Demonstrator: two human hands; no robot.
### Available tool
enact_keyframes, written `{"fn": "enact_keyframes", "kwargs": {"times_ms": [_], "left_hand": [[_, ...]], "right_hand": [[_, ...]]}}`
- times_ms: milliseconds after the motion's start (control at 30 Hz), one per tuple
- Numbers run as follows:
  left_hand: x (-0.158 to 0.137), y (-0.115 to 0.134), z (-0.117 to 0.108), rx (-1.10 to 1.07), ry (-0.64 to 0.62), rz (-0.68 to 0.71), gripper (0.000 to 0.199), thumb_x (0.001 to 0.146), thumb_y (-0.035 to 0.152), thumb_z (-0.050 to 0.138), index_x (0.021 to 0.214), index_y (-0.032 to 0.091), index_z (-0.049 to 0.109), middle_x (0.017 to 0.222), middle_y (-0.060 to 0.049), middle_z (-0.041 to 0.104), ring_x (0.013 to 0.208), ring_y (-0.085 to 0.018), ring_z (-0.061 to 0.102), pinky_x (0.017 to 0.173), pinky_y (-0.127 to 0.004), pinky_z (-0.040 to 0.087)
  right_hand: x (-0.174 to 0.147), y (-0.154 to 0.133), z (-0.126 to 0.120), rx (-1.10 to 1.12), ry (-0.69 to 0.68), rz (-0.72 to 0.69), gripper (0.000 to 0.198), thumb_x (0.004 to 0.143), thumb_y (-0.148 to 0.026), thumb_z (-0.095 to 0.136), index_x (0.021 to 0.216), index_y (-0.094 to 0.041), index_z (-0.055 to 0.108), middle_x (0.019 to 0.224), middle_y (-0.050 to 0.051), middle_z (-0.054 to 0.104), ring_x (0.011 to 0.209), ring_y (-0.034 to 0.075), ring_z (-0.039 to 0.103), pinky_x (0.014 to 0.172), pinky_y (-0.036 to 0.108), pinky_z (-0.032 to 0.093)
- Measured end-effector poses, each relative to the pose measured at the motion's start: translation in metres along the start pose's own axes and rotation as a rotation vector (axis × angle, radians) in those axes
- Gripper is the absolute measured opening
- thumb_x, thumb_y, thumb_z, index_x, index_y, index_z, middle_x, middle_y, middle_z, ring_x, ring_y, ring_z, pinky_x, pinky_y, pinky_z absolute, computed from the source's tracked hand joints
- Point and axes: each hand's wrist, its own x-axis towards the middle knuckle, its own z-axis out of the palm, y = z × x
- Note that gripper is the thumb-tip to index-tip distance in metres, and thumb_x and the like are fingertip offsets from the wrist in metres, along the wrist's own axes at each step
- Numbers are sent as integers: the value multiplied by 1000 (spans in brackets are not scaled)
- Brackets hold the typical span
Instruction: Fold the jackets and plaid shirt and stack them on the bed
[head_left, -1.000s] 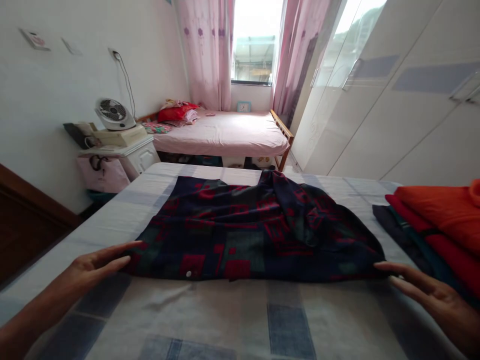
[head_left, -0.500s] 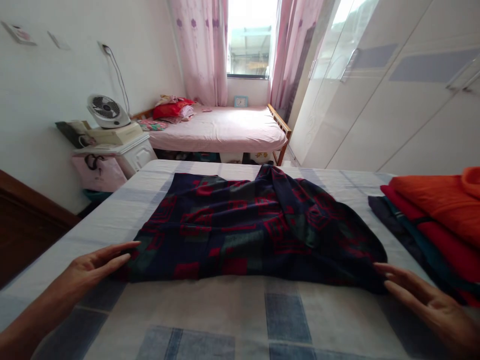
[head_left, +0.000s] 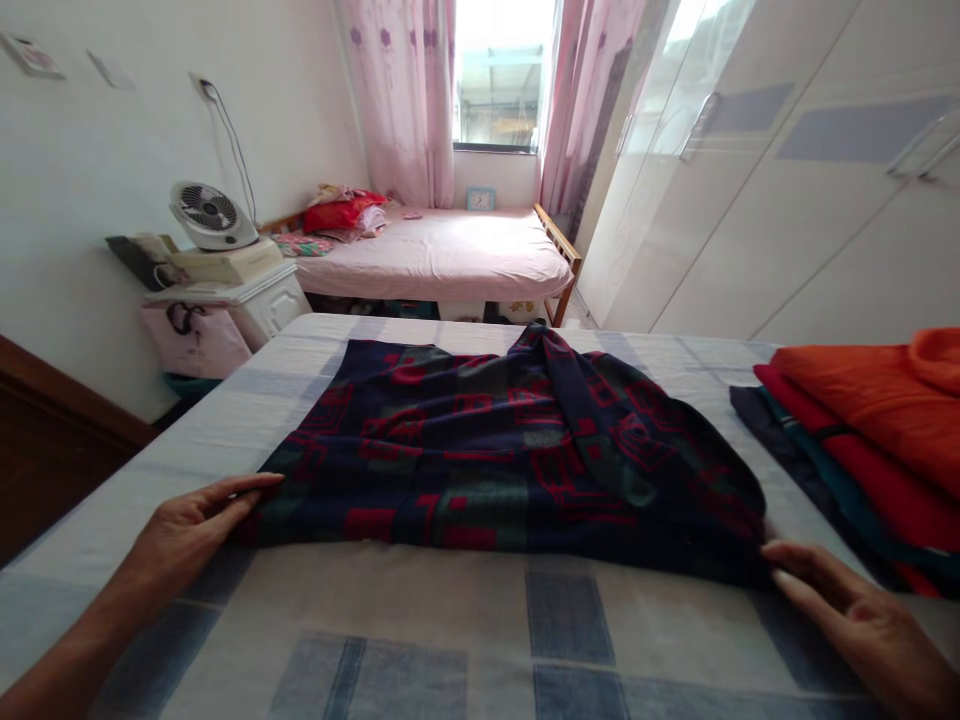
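A dark navy shirt [head_left: 450,450] with red and green geometric patterns lies spread across the bed, its long side toward me and loosely bunched on the right. My left hand [head_left: 196,515] pinches the near left corner, fingers on top and thumb close below. At the near right corner, my right hand [head_left: 844,610] has its thumb and fingers closed on the dark edge. Part of that corner is in shadow, so the exact fold in the fingertips is hard to see. Under the shirt is a white and blue checked bedsheet [head_left: 390,600].
A stack of folded clothes [head_left: 862,430], orange on top, stands to the right of the shirt. Beyond the bed are a pink-covered bed [head_left: 450,255], a white cabinet [head_left: 274,300] carrying a fan [head_left: 214,215], and a white wardrobe [head_left: 750,220] along the right wall.
My right fingers have drawn together at the shirt's right corner, which sits slightly lower. My left fingers have settled closer on the left corner. The view has shifted slightly.
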Motion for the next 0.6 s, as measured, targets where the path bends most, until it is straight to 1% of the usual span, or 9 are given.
{"fn": "enact_keyframes", "kwargs": {"times_ms": [33, 100, 167, 233, 300, 367, 433, 533, 600], "left_hand": [[-1, -1, 0, 88, 37, 65, 47, 67, 50, 55, 102, 21, 70, 80, -2, 71, 73, -23, 64, 68, -33, 52], [-7, 4, 0, 279, 191, 275, 41, 74, 47, 50, 101, 21, 69, 100, -6, 69, 89, -27, 65, 82, -41, 51], [-15, 18, 2, 403, 328, 559, 37, 82, 42, 47, 108, 23, 66, 123, -8, 60, 110, -30, 58, 99, -47, 43], [-23, 30, 10, 449, 324, 815, 38, 88, 38, 45, 123, 28, 58, 140, -6, 48, 128, -29, 45, 109, -48, 33], [-24, 31, 24, 515, 231, 950, 47, 90, 36, 45, 137, 33, 44, 152, -3, 33, 138, -29, 31, 111, -51, 29], [-20, 19, 39, 626, 149, 971, 56, 90, 39, 46, 144, 35, 33, 155, -4, 28, 140, -32, 28, 109, -55, 31], [-11, 1, 49, 713, 70, 918, 59, 89, 44, 45, 146, 35, 29, 153, -5, 31, 138, -32, 32, 106, -56, 34], [-2, -12, 52, 742, -14, 811, 54, 91, 46, 42, 143, 35, 36, 150, -4, 37, 137, -29, 35, 107, -54, 35], [-1, -4, 52, 700, 9, 784, 48, 91, 47, 40, 137, 34, 46, 147, -3, 42, 136, -28, 37, 107, -54, 35]], "right_hand": [[1, -5, -1, -8, -34, 14, 19, 77, -43, 61, 91, -32, 68, 91, 6, 74, 74, 21, 70, 49, 26, 51], [4, -24, -6, -57, -26, 25, 26, 80, -46, 58, 101, -33, 65, 104, 9, 70, 85, 23, 69, 48, 29, 50], [8, -51, -11, -122, 65, -69, 35, 85, -50, 50, 113, -32, 60, 120, 10, 63, 104, 25, 63, 63, 35, 53], [13, -77, -8, -134, 109, -228, 43, 89, -50, 43, 125, -30, 54, 135, 9, 53, 122, 27, 51, 90, 42, 49], [15, -94, 3, -150, 70, -381, 47, 91, -47, 42, 133, -28, 48, 142, 7, 46, 129, 27, 45, 103, 46, 39], [16, -98, 19, -199, -13, -500, 45, 91, -44, 44, 133, -28, 50, 137, 6, 52, 124, 26, 50, 100, 45, 41], [18, -95, 31, -244, -83, -560, 38, 91, -43, 46, 124, -28, 57, 124, 3, 63, 113, 24, 58, 92, 41, 47], [22, -99, 32, -212, -69, -536, 30, 91, -40, 47, 113, -27, 63, 113, 3, 68, 107, 22, 61, 89, 39, 48], [22, -110, 29, -131, -48, -522, 27, 91, -36, 48, 113, -27, 62, 113, 3, 66, 107, 20, 61, 91, 36, 47]]}}
